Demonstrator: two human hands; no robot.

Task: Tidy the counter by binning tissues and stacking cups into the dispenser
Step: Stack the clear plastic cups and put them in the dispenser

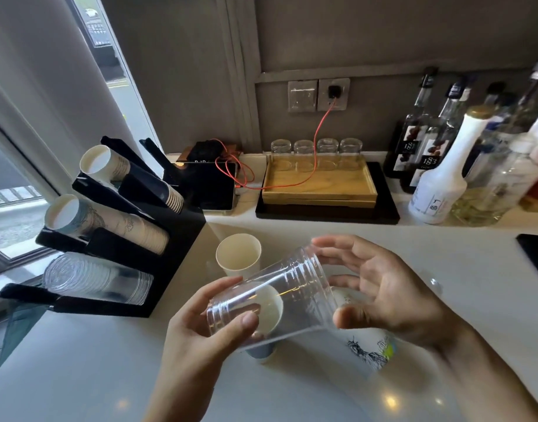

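Both hands hold a stack of clear plastic cups lying sideways above the white counter. My left hand grips its narrow base end and my right hand cups the wide rim end. Behind it a white paper cup stands upright. Another paper cup shows through the plastic, and a printed paper cup lies under my right hand. At the left, the black cup dispenser has two rows of paper cups and a bottom row of clear cups.
A wooden tray with upturned glasses stands at the back on a black mat. A tablet with a red cable lies beside the dispenser. Syrup bottles crowd the back right. A black object sits at the right edge.
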